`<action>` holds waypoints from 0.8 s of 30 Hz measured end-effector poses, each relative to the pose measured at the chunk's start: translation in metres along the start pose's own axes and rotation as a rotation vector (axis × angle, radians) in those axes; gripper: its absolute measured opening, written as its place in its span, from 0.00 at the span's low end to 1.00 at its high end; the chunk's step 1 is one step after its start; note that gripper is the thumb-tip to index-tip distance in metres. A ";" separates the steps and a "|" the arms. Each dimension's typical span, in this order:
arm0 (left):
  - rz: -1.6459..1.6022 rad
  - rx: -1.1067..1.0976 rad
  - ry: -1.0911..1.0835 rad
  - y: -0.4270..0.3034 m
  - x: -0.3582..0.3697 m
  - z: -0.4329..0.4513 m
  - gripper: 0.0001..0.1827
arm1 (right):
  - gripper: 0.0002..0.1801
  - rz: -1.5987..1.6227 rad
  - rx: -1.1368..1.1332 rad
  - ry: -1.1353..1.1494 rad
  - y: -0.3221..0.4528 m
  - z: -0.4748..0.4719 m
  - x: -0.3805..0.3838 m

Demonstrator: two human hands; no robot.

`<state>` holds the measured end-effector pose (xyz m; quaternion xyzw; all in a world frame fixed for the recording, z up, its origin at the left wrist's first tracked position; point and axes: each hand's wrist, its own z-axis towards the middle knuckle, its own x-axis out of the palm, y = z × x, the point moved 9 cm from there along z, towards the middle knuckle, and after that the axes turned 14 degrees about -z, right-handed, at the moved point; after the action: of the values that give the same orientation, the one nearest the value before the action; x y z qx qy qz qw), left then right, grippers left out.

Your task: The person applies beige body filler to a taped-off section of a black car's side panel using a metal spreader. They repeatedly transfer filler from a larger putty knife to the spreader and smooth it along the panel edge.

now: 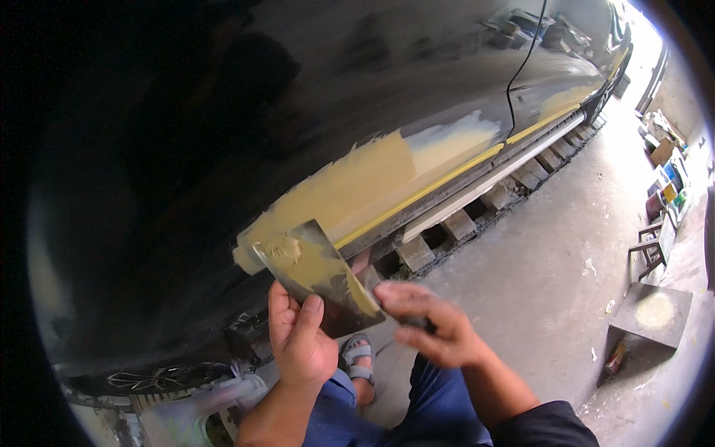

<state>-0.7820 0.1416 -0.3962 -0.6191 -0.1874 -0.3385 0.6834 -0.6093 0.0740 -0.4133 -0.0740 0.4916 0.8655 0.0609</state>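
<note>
My left hand [304,343] holds a flat metal plate [347,317] from below, thumb on top. Tan body filler [285,250] lies in a lump at the plate's far end and is smeared over its middle. At the plate's right edge, my right hand [433,321] grips a dark-handled spreader [418,322]; hand and tool are blurred, and the blade is only partly seen. Beyond both hands is the side of a dark car [335,100]. A broad coat of tan filler [352,187] covers its lower panel, above a strip of yellow masking tape [430,191].
Beneath the car's pale sill [447,207] runs a row of blocks [459,224] with gaps. On the right are a dark square-topped stand [628,304], a small stool [665,240] and several cans [662,195]. A plastic stool [184,413] stands at lower left.
</note>
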 end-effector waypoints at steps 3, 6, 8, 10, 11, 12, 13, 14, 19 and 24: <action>0.048 0.018 0.030 0.002 0.003 0.001 0.27 | 0.25 -0.467 0.090 -0.105 -0.008 -0.003 -0.032; 0.142 0.066 0.059 0.002 0.002 -0.002 0.26 | 0.24 -0.695 0.059 -0.146 0.029 0.015 -0.037; 0.186 0.078 0.068 0.003 0.004 -0.005 0.26 | 0.25 -0.865 -0.073 -0.111 0.040 0.019 -0.027; 0.225 0.071 0.068 0.007 0.008 -0.007 0.26 | 0.24 -1.011 -0.119 -0.035 0.049 0.020 -0.014; 0.228 0.079 0.077 0.008 0.010 -0.007 0.26 | 0.23 -1.082 -0.143 0.006 0.052 0.020 -0.008; 0.232 0.089 0.083 0.008 0.011 -0.008 0.25 | 0.21 -1.071 -0.148 0.040 0.047 0.015 -0.004; 0.235 0.099 0.089 0.008 0.012 -0.008 0.25 | 0.21 -1.080 -0.130 0.082 0.041 0.011 -0.003; 0.246 0.090 0.107 0.010 0.012 -0.006 0.25 | 0.21 -1.090 -0.111 0.125 0.035 0.006 -0.007; 0.335 0.036 0.123 0.008 0.010 -0.003 0.24 | 0.22 -0.945 -0.057 -0.063 0.037 0.008 -0.042; 0.305 -0.047 0.105 0.021 0.015 -0.006 0.20 | 0.19 -0.961 -0.198 -0.138 0.062 0.028 -0.023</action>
<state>-0.7580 0.1326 -0.4024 -0.6378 -0.0473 -0.2669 0.7209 -0.6001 0.0655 -0.3427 -0.2404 0.3122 0.7849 0.4782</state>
